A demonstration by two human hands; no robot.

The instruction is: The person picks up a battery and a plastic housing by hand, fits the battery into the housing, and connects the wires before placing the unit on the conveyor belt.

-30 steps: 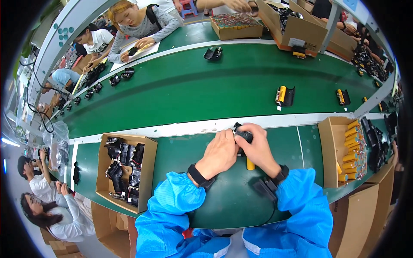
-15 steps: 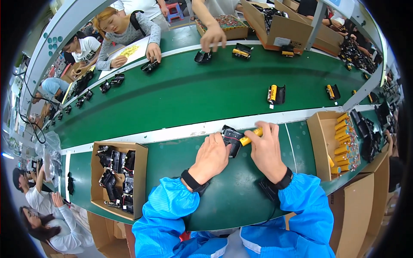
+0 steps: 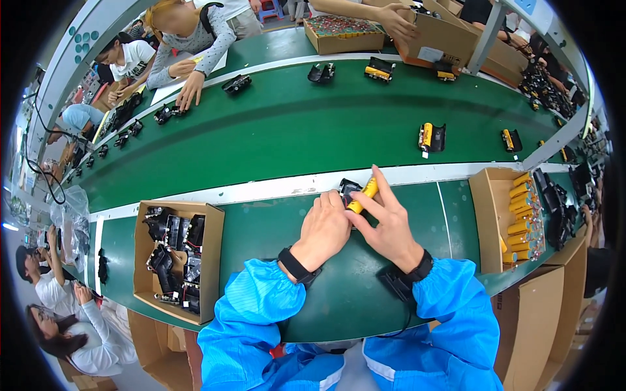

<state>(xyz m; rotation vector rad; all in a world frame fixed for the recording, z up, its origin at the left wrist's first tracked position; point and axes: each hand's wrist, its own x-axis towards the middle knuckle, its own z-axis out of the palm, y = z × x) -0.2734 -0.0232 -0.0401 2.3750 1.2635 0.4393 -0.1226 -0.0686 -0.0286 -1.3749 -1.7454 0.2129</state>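
Note:
A black plastic housing (image 3: pixel 350 186) is on the green work table, at the white rail that borders the belt. My left hand (image 3: pixel 325 228) is closed over its near side, and much of the housing is hidden beneath the fingers. My right hand (image 3: pixel 390 228) grips a yellow cylindrical battery (image 3: pixel 364 195), with the index finger stretched along its far end. The battery slants over the right side of the housing, its lower end close to my left fingertips. Whether it is seated inside, I cannot tell.
A carton (image 3: pixel 212 260) of black housings stands at left, another carton (image 3: pixel 486 221) with yellow batteries at right. Beyond the rail, the green belt (image 3: pixel 261 143) carries several housings, some with batteries. Co-workers sit across it. A metal post (image 3: pixel 554 143) rises at right.
My right hand has brought the battery leftward over the housing and tilted it steeper. Across the belt, one co-worker's hand went to a carton; another's moved left to a housing.

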